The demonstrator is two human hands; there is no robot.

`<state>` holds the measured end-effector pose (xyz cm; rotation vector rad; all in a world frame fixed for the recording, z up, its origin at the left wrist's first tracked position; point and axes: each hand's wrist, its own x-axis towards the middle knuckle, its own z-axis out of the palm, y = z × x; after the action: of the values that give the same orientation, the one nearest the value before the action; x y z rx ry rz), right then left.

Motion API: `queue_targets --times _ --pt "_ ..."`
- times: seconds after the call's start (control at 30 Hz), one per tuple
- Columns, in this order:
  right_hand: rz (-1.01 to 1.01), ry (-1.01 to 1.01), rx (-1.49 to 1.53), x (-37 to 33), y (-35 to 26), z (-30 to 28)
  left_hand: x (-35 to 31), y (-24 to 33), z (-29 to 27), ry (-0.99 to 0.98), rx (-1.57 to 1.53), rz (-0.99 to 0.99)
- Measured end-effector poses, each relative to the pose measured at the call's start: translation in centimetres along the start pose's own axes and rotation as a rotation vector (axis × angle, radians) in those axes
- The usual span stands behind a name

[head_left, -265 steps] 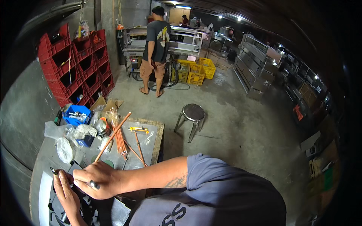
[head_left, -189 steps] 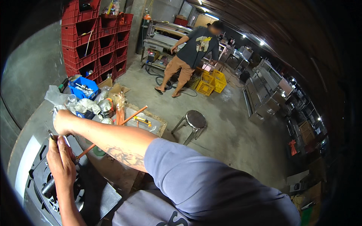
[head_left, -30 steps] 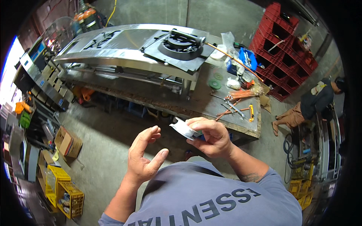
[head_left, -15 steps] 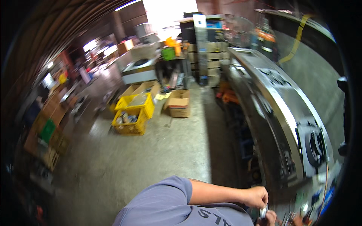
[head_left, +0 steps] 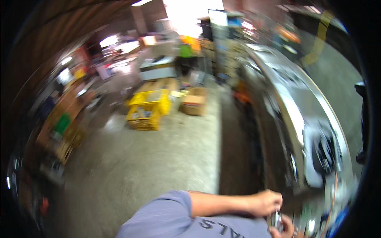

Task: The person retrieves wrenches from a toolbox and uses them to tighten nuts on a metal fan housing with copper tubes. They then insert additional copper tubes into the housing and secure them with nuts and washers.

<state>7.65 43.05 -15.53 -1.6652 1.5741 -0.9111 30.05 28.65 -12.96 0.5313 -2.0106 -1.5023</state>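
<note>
My left hand (head_left: 266, 202) reaches across to the lower right, its fingers curled closed just above a small silvery metal piece (head_left: 277, 220). Whether the left fingertips grip that piece or something finer is hidden. Below it, my right hand (head_left: 286, 227) is wrapped round the silvery piece, its thumb and fingers on either side. Blur and small size hide the piece's exact kind. Both hands are close to my grey shirt (head_left: 166, 216), beside the near end of a long stainless steel counter (head_left: 286, 101).
A black round burner (head_left: 324, 152) sits on the counter's near end. Tools and an orange cord (head_left: 332, 198) clutter the lower right. Yellow crates (head_left: 143, 123) and a cardboard box (head_left: 194, 102) stand on the concrete floor (head_left: 166, 158). Stacked boxes and panels (head_left: 59, 119) line the left.
The view has swung, so the crates and box appear further right and the picture is blurrier. My left hand sits slightly higher above the silvery piece, which my right hand still holds.
</note>
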Motion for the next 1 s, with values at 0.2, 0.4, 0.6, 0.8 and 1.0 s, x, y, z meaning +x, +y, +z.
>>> queue_targets --times 0.2,0.4,0.6,0.8,1.0 --pt "-0.136 0.405 0.104 -3.9 1.7 -3.0 8.4 4.0 2.6 -0.297 0.123 0.068" --pt "-0.090 0.854 0.030 -5.6 -0.6 -2.6 15.6 4.4 6.5 -0.601 -0.403 -0.057" --pt "0.176 1.254 -0.102 -5.6 -4.2 -0.3 19.6 6.3 9.6 -1.094 -0.063 0.478" --pt "0.473 1.408 -0.294 -5.0 -5.7 1.8 17.3 5.9 12.7 -1.229 0.041 0.889" --pt "0.511 1.425 -0.317 -4.4 -6.8 1.8 20.1 6.0 14.2 -1.448 -0.141 0.708"
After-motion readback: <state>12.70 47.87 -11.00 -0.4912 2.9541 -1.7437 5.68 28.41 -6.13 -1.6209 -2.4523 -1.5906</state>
